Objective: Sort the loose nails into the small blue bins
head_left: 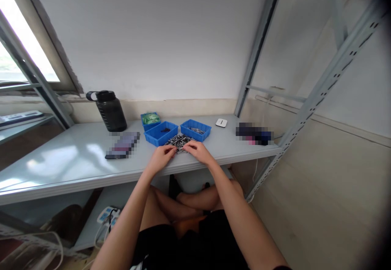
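A loose pile of small metal pieces that look like screws (pixel 179 141), dark and silver mixed, lies near the front of the grey shelf. At the pile's left edge is my left hand (pixel 161 158), thumb and fingertips drawn together. My right hand (pixel 198 152) reaches over the right side with its fingertips pinched among the pieces. What either hand pinches is too small to make out. Behind the pile, a left blue bin (pixel 155 138) holds a few dark pieces. Silver pieces (pixel 197 130) lie in the right blue bin (pixel 204 135).
A third blue bin (pixel 148 126) with green packets (pixel 150 118) stands behind the left one. Farther left are a black bottle (pixel 111 113) and a blurred phone-like object (pixel 124 144). To the right lie a white square item (pixel 221 122) and a blurred dark object (pixel 253 134).
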Motion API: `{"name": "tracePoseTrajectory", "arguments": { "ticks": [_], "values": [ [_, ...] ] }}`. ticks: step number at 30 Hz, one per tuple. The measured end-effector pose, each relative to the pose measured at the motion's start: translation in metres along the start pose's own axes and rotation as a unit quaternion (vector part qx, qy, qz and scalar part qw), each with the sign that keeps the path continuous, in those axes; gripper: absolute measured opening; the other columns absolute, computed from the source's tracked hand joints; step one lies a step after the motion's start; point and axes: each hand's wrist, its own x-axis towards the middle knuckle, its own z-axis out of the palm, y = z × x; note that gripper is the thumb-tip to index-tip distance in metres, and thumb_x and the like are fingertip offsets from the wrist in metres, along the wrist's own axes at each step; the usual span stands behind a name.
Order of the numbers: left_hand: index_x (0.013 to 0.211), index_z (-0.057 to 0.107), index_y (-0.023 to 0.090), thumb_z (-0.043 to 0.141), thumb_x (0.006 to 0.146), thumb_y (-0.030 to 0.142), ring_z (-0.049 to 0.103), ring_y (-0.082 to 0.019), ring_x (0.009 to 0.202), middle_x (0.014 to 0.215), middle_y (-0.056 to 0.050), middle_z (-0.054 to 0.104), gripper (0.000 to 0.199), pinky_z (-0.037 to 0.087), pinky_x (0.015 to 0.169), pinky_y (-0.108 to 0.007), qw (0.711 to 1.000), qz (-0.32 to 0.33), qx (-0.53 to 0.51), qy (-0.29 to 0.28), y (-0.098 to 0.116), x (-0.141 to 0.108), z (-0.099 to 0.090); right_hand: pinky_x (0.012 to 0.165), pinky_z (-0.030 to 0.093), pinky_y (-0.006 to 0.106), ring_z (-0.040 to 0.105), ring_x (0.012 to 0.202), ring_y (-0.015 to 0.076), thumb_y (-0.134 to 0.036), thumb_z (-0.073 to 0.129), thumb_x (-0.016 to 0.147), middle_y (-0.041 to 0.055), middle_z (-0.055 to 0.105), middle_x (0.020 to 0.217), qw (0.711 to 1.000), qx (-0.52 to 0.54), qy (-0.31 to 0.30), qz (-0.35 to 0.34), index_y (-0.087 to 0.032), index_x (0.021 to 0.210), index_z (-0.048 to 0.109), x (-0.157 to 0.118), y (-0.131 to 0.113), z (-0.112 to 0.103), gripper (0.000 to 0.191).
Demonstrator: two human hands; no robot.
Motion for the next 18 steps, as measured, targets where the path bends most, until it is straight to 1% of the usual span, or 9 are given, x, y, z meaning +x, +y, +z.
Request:
{"name": "tracePoseTrajectory", "arguments": {
  "ticks": [2, 5, 9, 11, 14, 18],
  "values": [
    [0.076, 0.063, 0.016, 0.045, 0.086, 0.037, 0.055, -0.015, 0.061, 0.064, 0.0, 0.061, 0.029, 0.039, 0.06, -0.024, 1.0, -0.005, -0.007, 0.005, 0.0, 0.0, 0.001, 0.074, 0.045, 0.027, 0.06, 0.08, 0.0163, -0.035, 0.054, 0.083, 0.0041, 0.067, 0.086, 0.999, 0.022, 0.038, 0.022, -0.017, 0.083, 0.068, 0.001, 0.004, 0.0, 0.023],
    [0.078, 0.063, 0.016, 0.045, 0.085, 0.037, 0.056, -0.016, 0.061, 0.065, -0.001, 0.062, 0.029, 0.04, 0.061, -0.025, 1.0, -0.004, -0.012, 0.01, -0.003, 0.0, 0.002, 0.07, 0.046, 0.027, 0.059, 0.075, 0.0166, -0.039, 0.055, 0.081, 0.0047, 0.067, 0.084, 0.99, 0.055, 0.111, 0.066, -0.017, 0.091, 0.067, 0.002, 0.011, 0.0, 0.027],
    [0.077, 0.063, 0.016, 0.045, 0.085, 0.038, 0.056, -0.016, 0.059, 0.063, -0.001, 0.062, 0.029, 0.04, 0.059, -0.025, 1.0, 0.0, 0.001, 0.012, -0.005, 0.001, 0.003, 0.056, 0.045, 0.025, 0.06, 0.073, 0.0175, -0.043, 0.054, 0.079, 0.0066, 0.066, 0.089, 0.97, 0.103, 0.184, 0.117, -0.017, 0.105, 0.063, 0.003, 0.019, -0.002, 0.038],
    [0.077, 0.063, 0.017, 0.045, 0.085, 0.038, 0.056, -0.016, 0.06, 0.063, -0.001, 0.063, 0.029, 0.04, 0.058, -0.025, 1.0, 0.001, 0.001, 0.013, -0.006, 0.001, 0.003, 0.052, 0.044, 0.024, 0.06, 0.075, 0.0175, -0.043, 0.056, 0.077, 0.0086, 0.065, 0.099, 0.963, 0.123, 0.206, 0.126, -0.017, 0.112, 0.06, 0.004, 0.021, -0.003, 0.044],
    [0.078, 0.063, 0.017, 0.045, 0.085, 0.039, 0.056, -0.016, 0.06, 0.065, -0.001, 0.063, 0.03, 0.04, 0.059, -0.025, 1.0, 0.003, -0.004, 0.013, -0.006, 0.001, 0.004, 0.054, 0.047, 0.025, 0.06, 0.077, 0.0173, -0.041, 0.058, 0.075, 0.011, 0.06, 0.116, 0.956, 0.142, 0.223, 0.128, -0.018, 0.123, 0.055, 0.004, 0.022, -0.003, 0.053],
    [0.078, 0.063, 0.017, 0.045, 0.085, 0.038, 0.055, -0.016, 0.06, 0.064, -0.001, 0.063, 0.029, 0.041, 0.059, -0.025, 1.0, 0.004, -0.002, 0.014, -0.007, 0.001, 0.004, 0.057, 0.05, 0.027, 0.06, 0.083, 0.0194, -0.04, 0.058, 0.075, 0.0124, 0.053, 0.127, 0.953, 0.146, 0.228, 0.134, -0.02, 0.133, 0.046, 0.004, 0.023, -0.003, 0.063]
  ]
}}
